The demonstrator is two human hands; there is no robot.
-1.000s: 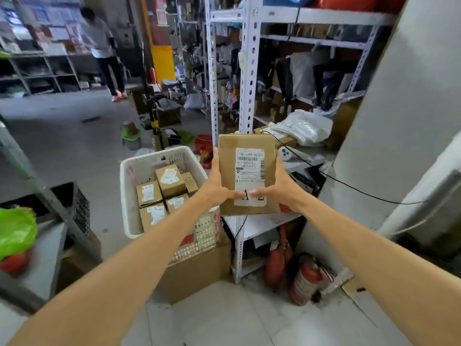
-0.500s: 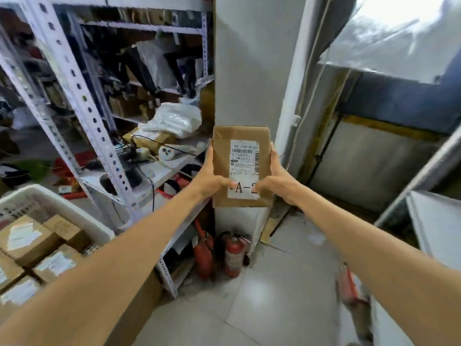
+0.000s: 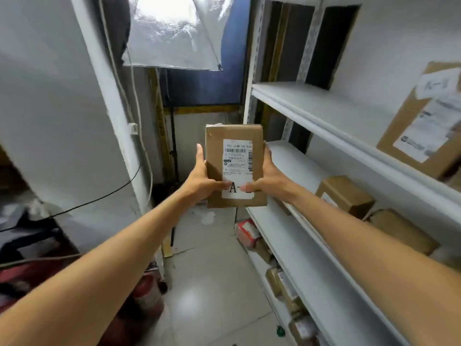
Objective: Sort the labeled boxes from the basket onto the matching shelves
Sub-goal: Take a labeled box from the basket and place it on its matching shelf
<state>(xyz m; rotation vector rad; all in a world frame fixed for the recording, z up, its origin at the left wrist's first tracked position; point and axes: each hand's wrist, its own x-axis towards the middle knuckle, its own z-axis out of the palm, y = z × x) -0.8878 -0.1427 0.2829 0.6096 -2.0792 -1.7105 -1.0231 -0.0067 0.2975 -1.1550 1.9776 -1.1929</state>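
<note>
On my left stands a smooth white pillar (image 3: 50, 108) with pale cords and a thin black cable (image 3: 99, 198) running across its face. At its foot I see a red cylinder (image 3: 147, 295), partly hidden by my left forearm. Ahead, a crinkled silver sheet (image 3: 172, 33) hangs over a dark blue wall.

My left hand (image 3: 199, 181) grasps the left edge of a flat rectangular cardboard box (image 3: 214, 156), thumb pressed onto the front face. The box is matte brown, upright, held in the air over the tiled floor (image 3: 212, 283), just beside the front left corner of the shelf unit. Its white printed label (image 3: 237, 168) carries a barcode and large characters beginning "A-"; my thumbs cover the rest. My right hand (image 3: 272, 178) grips the right edge the same way. Both arms are extended forward, nearly straight.

On my right, the white metal shelf unit (image 3: 324, 116) holds further cardboard boxes: one labeled box (image 3: 409, 136) leaning at the right edge of an upper shelf, two (image 3: 346, 196) on the shelf below, and several small ones (image 3: 282, 283) near the lower front edge.
</note>
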